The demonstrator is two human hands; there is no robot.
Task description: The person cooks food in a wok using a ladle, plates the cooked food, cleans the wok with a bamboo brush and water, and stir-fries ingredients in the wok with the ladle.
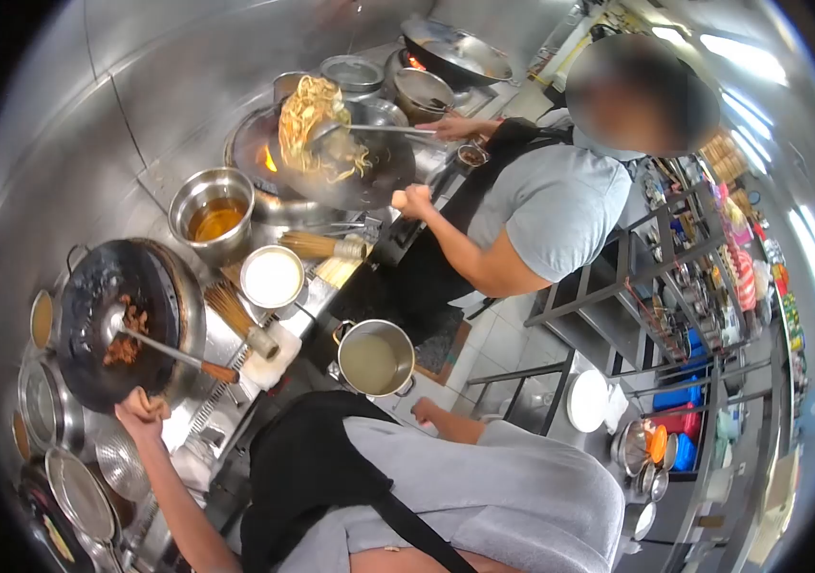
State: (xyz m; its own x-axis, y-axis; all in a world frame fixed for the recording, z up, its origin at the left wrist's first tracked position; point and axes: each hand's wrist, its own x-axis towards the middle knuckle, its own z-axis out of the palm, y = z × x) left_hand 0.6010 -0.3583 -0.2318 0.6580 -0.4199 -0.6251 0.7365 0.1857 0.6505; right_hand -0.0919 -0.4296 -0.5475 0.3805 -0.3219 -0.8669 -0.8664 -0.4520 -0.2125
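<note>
My left hand (143,407) is closed on the near edge of a black wok (92,325), where its handle would be. Dark brown meat pieces (124,350) lie in this wok. A ladle (173,350) with a wooden grip rests across it, its bowl among the pieces and no hand on it. My right hand (426,411) hangs at my side with its fingers curled, and nothing shows in it. Close to that hand, a metal pot (376,359) holds cloudy liquid.
At the adjoining burner a co-worker (560,205) tosses noodles (310,122) over a flame with a wok and ladle. Between the burners stand a pot of brown oil (216,220), a white-filled pot (272,278) and bamboo brushes (235,310). Strainers (80,492) sit left; metal shelving (618,277) stands right.
</note>
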